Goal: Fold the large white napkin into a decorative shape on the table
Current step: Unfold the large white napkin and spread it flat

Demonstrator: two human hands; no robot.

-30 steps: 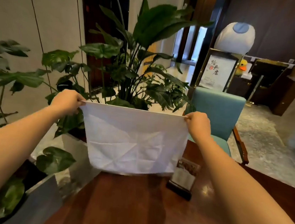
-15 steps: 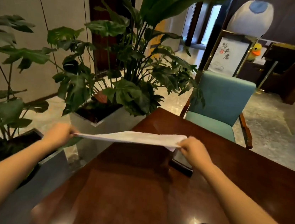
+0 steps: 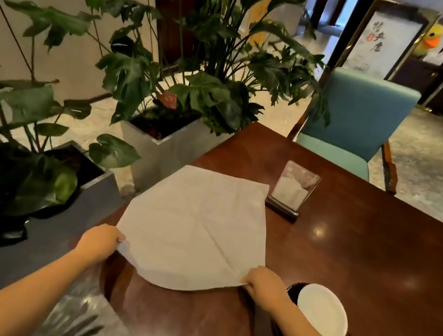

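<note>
The large white napkin (image 3: pixel 193 228) lies spread out, creased, on the dark wooden table (image 3: pixel 356 268) near its left edge. My left hand (image 3: pixel 99 242) pinches the napkin's near left corner. My right hand (image 3: pixel 263 284) pinches the near right corner. The near edge between the two hands sags slightly above the tabletop; the far part rests flat on the wood.
A clear menu stand (image 3: pixel 292 194) on a dark base stands just beyond the napkin's far right corner. A white dish on a dark cup (image 3: pixel 321 312) sits right of my right hand. Planters with leafy plants (image 3: pixel 169 83) line the table's left side. A teal chair (image 3: pixel 357 123) faces the far edge.
The napkin, held up vertically one second ago, has been swung down and laid flat on the table. Both hands came down and toward me, still holding its corners.
</note>
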